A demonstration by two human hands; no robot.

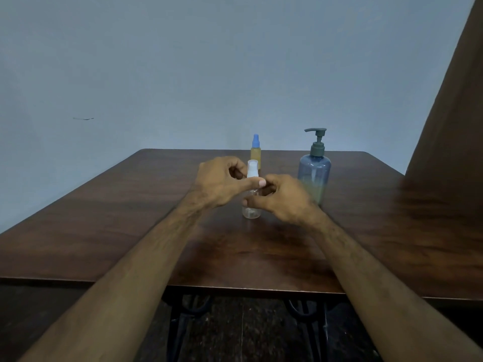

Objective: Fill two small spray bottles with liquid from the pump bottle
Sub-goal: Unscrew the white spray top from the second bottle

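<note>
Clear spray bottle [251, 210] stands between both hands, left hand [222, 182] fingers curled round its white top, right hand [283, 198] gripping its body.

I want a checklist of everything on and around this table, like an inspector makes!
Surface: dark wooden table, on black metal legs.
Job's things: clear spray bottle with white top, looks empty; blue-capped spray bottle holding yellow liquid; pump bottle, partly filled.
Clutter: nothing seen.
Hands: left hand and right hand both curl around the clear spray bottle.
Cables: nothing seen.
Surroundings: blue-grey wall; brown curtain at right.
</note>
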